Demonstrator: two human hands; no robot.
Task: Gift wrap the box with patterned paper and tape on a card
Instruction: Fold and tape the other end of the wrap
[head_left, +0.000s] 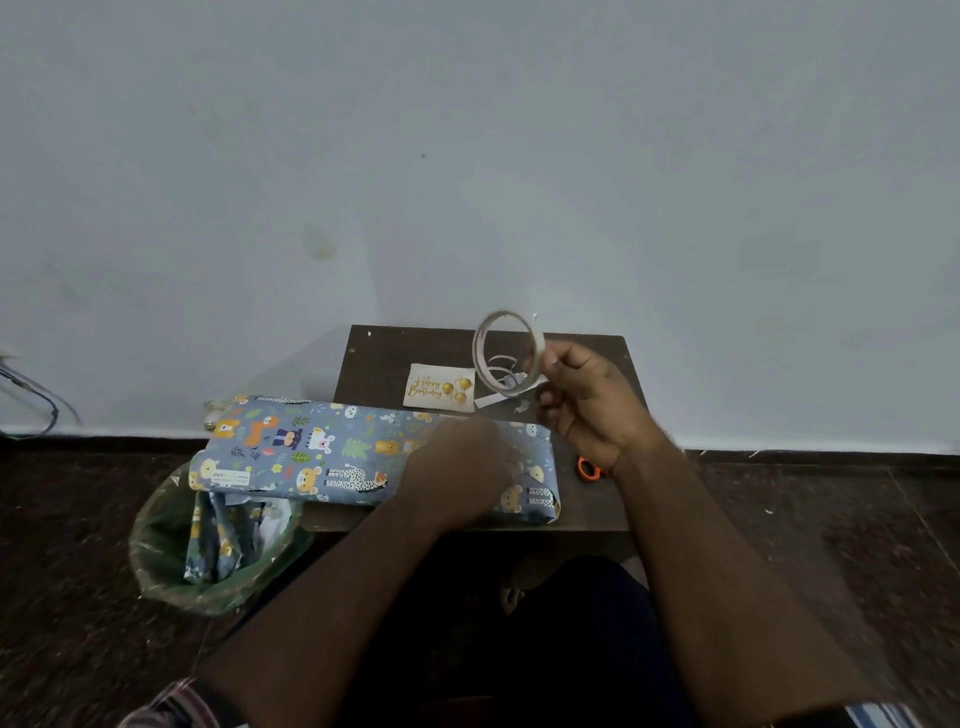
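While the left hand (457, 467) blurs over the wrapped box (311, 452) on the surface (grip state: can't tell), the right hand (587, 400) pinches the tape roll (506, 353) w/ loose strips that could self-stick, missing the card (439, 387) beyond.

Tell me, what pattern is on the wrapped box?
Cartoon animals and leaves on blue wrapped box, seen from the head view.

A small dark wooden table (379, 358) stands against a pale wall (467, 156).
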